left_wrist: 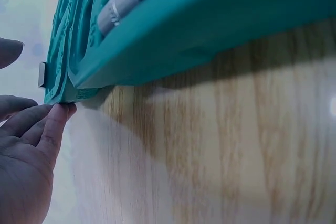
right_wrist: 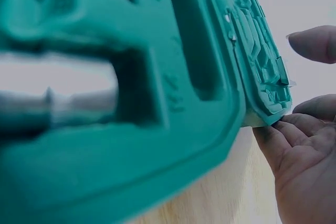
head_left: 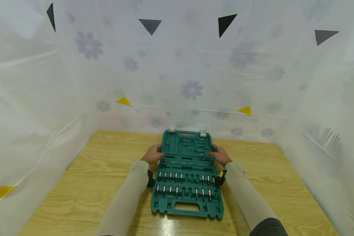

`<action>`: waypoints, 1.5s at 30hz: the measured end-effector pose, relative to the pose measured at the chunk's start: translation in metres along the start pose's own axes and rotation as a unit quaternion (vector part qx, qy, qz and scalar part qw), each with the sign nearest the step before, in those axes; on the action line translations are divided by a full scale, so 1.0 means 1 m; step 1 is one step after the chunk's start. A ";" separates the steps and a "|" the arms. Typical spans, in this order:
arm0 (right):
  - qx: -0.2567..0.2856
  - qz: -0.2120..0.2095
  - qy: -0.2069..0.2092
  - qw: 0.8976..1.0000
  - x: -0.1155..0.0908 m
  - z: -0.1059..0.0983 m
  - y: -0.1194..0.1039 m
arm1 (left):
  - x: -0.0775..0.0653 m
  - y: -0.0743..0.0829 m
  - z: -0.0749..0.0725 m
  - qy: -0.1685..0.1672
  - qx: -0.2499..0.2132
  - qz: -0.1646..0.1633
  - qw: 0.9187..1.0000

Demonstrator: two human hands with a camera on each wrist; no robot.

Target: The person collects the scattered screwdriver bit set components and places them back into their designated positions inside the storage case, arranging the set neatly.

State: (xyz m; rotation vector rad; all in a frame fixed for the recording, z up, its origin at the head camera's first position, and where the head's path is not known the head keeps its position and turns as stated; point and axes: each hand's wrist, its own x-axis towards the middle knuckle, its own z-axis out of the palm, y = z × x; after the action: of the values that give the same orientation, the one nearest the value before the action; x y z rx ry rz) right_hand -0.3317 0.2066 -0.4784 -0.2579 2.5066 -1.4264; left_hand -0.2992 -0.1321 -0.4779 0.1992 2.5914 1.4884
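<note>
A green plastic socket-set case point(head_left: 187, 207) lies unfolded on the wooden table. Its lid point(head_left: 186, 147) points away from me, and short silver bit sockets point(head_left: 203, 193) sit in two rows in the base. My left hand point(head_left: 153, 154) is at the lid's left side; the left wrist view shows straight fingers point(left_wrist: 52, 124) touching the lid's lower edge, thumb raised apart from it. At the opposite side is my right hand point(head_left: 221, 155). Its fingertips point(right_wrist: 270, 135) reach under the lid's edge, and the thumb point(right_wrist: 315, 43) stands off it. Some fingertips are hidden beneath the lid.
The wooden table point(head_left: 100, 170) extends on both sides of the case. Behind it and at the sides hang whitish flower-print sheets point(head_left: 177, 72) with black and yellow triangles. Two metal latches point(head_left: 203, 133) stand on the lid's far edge. The base has a cut-out handle point(head_left: 187, 213) at the near edge.
</note>
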 end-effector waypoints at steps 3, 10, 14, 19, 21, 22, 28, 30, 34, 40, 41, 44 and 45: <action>-0.004 0.003 0.000 1.000 0.001 0.000 0.001 | 0.001 -0.001 0.001 0.001 0.003 -0.006 1.000; -0.005 0.009 -0.006 1.000 0.000 0.003 0.002 | -0.001 -0.002 0.002 0.002 0.007 -0.012 1.000; -0.006 0.007 -0.006 1.000 -0.001 0.002 0.001 | -0.001 -0.004 0.002 0.000 0.003 -0.011 1.000; -0.005 0.005 -0.005 1.000 -0.001 0.003 0.000 | 0.004 -0.008 0.001 -0.002 -0.003 -0.013 1.000; -0.004 0.005 -0.004 1.000 -0.001 0.003 0.000 | 0.005 -0.009 0.001 -0.002 0.000 -0.010 1.000; -0.004 0.004 -0.004 1.000 0.000 0.003 0.000 | 0.005 -0.009 0.001 -0.001 0.000 -0.009 1.000; 0.000 -0.001 -0.005 1.000 0.000 0.004 0.002 | 0.004 -0.009 0.000 0.002 0.000 -0.013 1.000; 0.003 -0.001 -0.006 1.000 0.000 0.005 0.003 | 0.003 -0.008 0.000 0.002 0.001 -0.014 1.000; 0.007 0.000 -0.006 1.000 0.001 0.005 0.005 | 0.003 -0.008 0.000 0.003 0.007 -0.017 1.000; 0.004 0.001 -0.003 1.000 0.003 0.004 0.006 | 0.004 -0.008 -0.001 0.000 0.012 -0.016 1.000; 0.004 0.001 -0.003 1.000 0.003 0.004 0.006 | 0.004 -0.008 -0.001 0.000 0.013 -0.016 1.000; 0.003 0.001 -0.004 1.000 0.003 0.004 0.006 | 0.004 -0.010 -0.001 -0.001 0.013 -0.018 1.000; 0.004 0.002 -0.003 1.000 0.003 0.004 0.006 | 0.004 -0.010 -0.001 -0.001 0.014 -0.018 1.000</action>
State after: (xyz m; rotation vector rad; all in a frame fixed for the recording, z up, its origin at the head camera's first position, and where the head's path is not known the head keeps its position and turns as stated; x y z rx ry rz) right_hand -0.3333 0.2058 -0.4861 -0.2547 2.4951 -1.4306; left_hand -0.3040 -0.1371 -0.4861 0.1566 2.6011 1.4412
